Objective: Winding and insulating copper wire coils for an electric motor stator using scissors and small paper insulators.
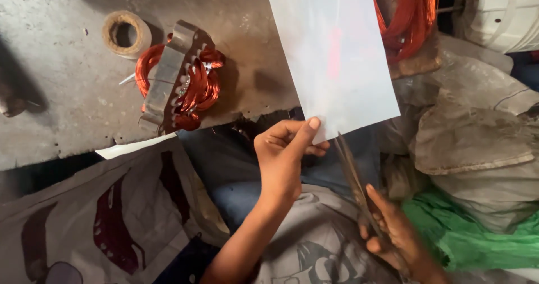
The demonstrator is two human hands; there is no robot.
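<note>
My left hand (286, 152) pinches the lower edge of a white translucent sheet (334, 48) and holds it up in front of me. My right hand (396, 236) grips a pair of scissors (351, 172) whose blades point up at the sheet's bottom edge, just right of my left thumb. On the grey workbench (73, 110) to the left lies a motor stator (177, 76) on its side, with copper coils showing through its metal core.
A roll of tape (126, 34) sits on the bench behind the stator. More copper winding (410, 14) lies at the upper right, behind the sheet. Dusty sacks (477, 138) and a green bag (477, 236) crowd the right side. Printed cloth (101, 216) covers the lower left.
</note>
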